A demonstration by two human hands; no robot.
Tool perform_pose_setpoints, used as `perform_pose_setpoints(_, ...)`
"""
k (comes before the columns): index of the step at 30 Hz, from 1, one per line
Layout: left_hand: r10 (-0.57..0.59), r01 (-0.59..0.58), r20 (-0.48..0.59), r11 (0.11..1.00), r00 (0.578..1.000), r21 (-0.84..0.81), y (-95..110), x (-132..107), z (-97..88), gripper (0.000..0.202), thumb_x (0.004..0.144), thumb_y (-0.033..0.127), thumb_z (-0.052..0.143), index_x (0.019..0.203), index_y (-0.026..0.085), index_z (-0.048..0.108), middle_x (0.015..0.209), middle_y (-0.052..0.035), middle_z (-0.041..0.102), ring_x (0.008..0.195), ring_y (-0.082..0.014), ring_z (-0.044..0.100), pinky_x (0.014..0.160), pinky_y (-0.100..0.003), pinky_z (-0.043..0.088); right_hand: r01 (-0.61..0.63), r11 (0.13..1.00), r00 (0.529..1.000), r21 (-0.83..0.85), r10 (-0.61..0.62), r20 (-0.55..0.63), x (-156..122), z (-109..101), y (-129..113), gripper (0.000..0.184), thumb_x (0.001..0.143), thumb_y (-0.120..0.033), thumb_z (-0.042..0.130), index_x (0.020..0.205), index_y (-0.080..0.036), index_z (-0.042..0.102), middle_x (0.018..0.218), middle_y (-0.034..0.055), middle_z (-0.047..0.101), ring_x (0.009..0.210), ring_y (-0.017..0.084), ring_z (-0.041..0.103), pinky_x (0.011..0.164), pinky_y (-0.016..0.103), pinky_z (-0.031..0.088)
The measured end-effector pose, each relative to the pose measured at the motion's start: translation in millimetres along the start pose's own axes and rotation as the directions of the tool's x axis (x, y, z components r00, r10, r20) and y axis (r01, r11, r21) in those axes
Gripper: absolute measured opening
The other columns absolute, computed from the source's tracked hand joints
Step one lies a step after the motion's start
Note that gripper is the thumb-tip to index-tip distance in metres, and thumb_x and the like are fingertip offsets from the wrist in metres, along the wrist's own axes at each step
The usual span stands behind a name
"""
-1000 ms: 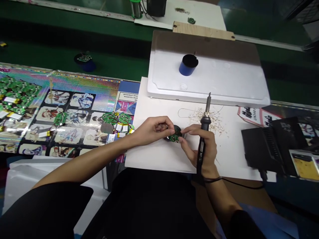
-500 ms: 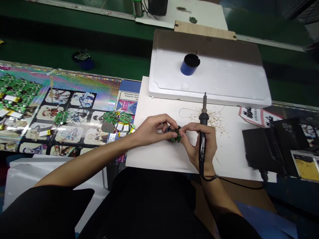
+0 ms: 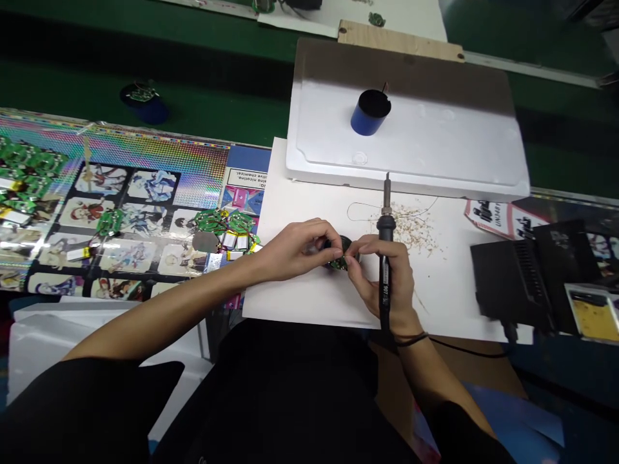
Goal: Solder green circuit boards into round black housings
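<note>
Iron (image 3: 385,240) swung leftward since the earlier frame; right hand (image 3: 399,283) fingertips now close against those of the left hand (image 3: 302,251).
Board (image 3: 337,265) between both hands, over the paper (image 3: 300,299), partly hidden by fingers. Right hand: holding iron, tip away from the body, thumb and forefinger narrow at the board. Left hand: narrow pinch at the board; cannot tell what lies within. Cup (image 3: 366,122) upright on foam lid (image 3: 435,151), beyond.

Left hand (image 3: 302,248) and right hand (image 3: 400,278) nearly meet, fingers (image 3: 329,232) curled, their tips perhaps touching
</note>
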State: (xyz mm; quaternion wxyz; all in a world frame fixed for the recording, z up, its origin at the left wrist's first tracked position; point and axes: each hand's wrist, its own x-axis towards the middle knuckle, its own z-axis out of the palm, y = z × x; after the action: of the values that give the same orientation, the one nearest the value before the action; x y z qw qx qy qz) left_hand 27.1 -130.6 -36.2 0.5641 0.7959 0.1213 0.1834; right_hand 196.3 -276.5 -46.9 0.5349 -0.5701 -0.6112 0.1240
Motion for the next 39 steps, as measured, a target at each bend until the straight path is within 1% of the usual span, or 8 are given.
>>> perform_pose_setpoints(5, 0.057, -0.062, 0.040, 0.988, 0.998, 0.143, 3.4, 0.0, -1.6, 0.010, 0.103, 0.025, 0.066, 0.097, 0.018, 0.069, 0.090, -0.0030, 0.068, 0.087, -0.0163, 0.062, 0.077, -0.026, 0.048, 0.018, 0.998, 0.999, -0.061, -0.016, 0.037, -5.8, -10.6, 2.2, 0.036, 0.093, -0.008, 0.073, 0.119, -0.028, 0.058, 0.099, 0.0017, 0.072, 0.094, 0.022, 0.074, 0.086, 0.042, 0.060)
perform_pose_setpoints(9, 0.154, -0.167, 0.068, 0.951, 0.986, 0.260, -0.1, 0.0, -2.0, 0.008, 0.102, 0.019, 0.064, 0.098, 0.019, 0.070, 0.104, -0.0079, 0.070, 0.102, -0.0204, 0.063, 0.087, -0.030, 0.051, -0.032, 0.999, 0.999, 0.004, 0.032, -0.022, -12.2, -27.4, 0.7, 0.026, 0.096, -0.012, 0.071, 0.118, -0.026, 0.065, 0.097, 0.0038, 0.073, 0.094, 0.024, 0.075, 0.088, 0.044, 0.060)
perform_pose_setpoints(12, 0.190, -0.211, 0.097, 0.930, 0.977, 0.302, -4.0, -0.1, -1.3, 0.009, 0.101, 0.016, 0.063, 0.098, 0.019, 0.070, 0.104, -0.0073, 0.072, 0.099, -0.0204, 0.062, 0.089, -0.032, 0.050, -0.087, 0.988, 0.987, 0.129, 0.103, -0.122, -11.0, -41.0, -7.0, 0.019, 0.105, -0.030, 0.065, 0.123, -0.025, 0.068, 0.080, 0.0011, 0.071, 0.068, 0.020, 0.071, 0.065, 0.036, 0.056)
perform_pose_setpoints(16, 0.211, -0.236, 0.111, 0.921, 0.971, 0.310, -6.4, -0.1, -1.3, 0.009, 0.102, 0.015, 0.062, 0.097, 0.018, 0.069, 0.100, -0.0067, 0.074, 0.095, -0.0200, 0.062, 0.088, -0.032, 0.050, -0.217, 0.933, 0.949, 0.286, 0.270, -0.161, -3.8, -58.8, -20.1, 0.040, 0.098, -0.047, 0.075, 0.134, -0.034, 0.065, 0.067, -0.0057, 0.061, 0.047, 0.015, 0.052, 0.038, 0.026, 0.030)
perform_pose_setpoints(21, 0.209, -0.234, 0.112, 0.926, 0.971, 0.298, -6.9, 0.1, -3.1, 0.008, 0.101, 0.015, 0.063, 0.098, 0.019, 0.070, 0.105, -0.0072, 0.075, 0.099, -0.0204, 0.064, 0.091, -0.033, 0.051, -0.243, 0.966, 0.937, 0.088, 0.257, -0.235, -7.8, -74.6, -21.3, 0.025, 0.091, -0.039, 0.083, 0.114, -0.027, 0.079, 0.084, 0.0037, 0.074, 0.060, 0.019, 0.064, 0.045, 0.032, 0.043)
perform_pose_setpoints(25, 0.183, -0.212, 0.124, 0.933, 0.975, 0.291, -6.2, 0.1, -4.2, 0.009, 0.102, 0.016, 0.062, 0.099, 0.019, 0.070, 0.106, -0.0074, 0.075, 0.100, -0.0206, 0.064, 0.092, -0.033, 0.051, -0.192, 0.980, 0.947, -0.053, 0.171, -0.272, -14.0, -78.3, -15.0, 0.012, 0.091, -0.035, 0.084, 0.100, -0.027, 0.083, 0.082, 0.0033, 0.076, 0.064, 0.021, 0.068, 0.052, 0.036, 0.049)
perform_pose_setpoints(31, 0.150, -0.188, 0.149, 0.939, 0.978, 0.290, -5.2, -0.3, -5.9, 0.010, 0.103, 0.019, 0.061, 0.099, 0.020, 0.071, 0.108, -0.0082, 0.076, 0.103, -0.0217, 0.064, 0.093, -0.034, 0.051, -0.195, 0.981, 0.979, -0.004, 0.195, -0.066, -13.3, -81.0, -9.8, 0.016, 0.090, -0.030, 0.081, 0.105, -0.025, 0.080, 0.081, 0.0038, 0.075, 0.058, 0.020, 0.065, 0.044, 0.033, 0.046)
perform_pose_setpoints(39, 0.144, -0.182, 0.148, 0.940, 0.979, 0.290, -4.5, 0.2, -5.7, 0.010, 0.104, 0.020, 0.061, 0.100, 0.019, 0.071, 0.111, -0.0086, 0.076, 0.105, -0.0219, 0.065, 0.096, -0.035, 0.051, -0.161, 0.984, 0.979, 0.081, 0.149, 0.137, -5.5, -82.6, -3.6, 0.013, 0.090, -0.028, 0.076, 0.103, -0.025, 0.077, 0.082, 0.0058, 0.073, 0.067, 0.022, 0.067, 0.056, 0.036, 0.054)
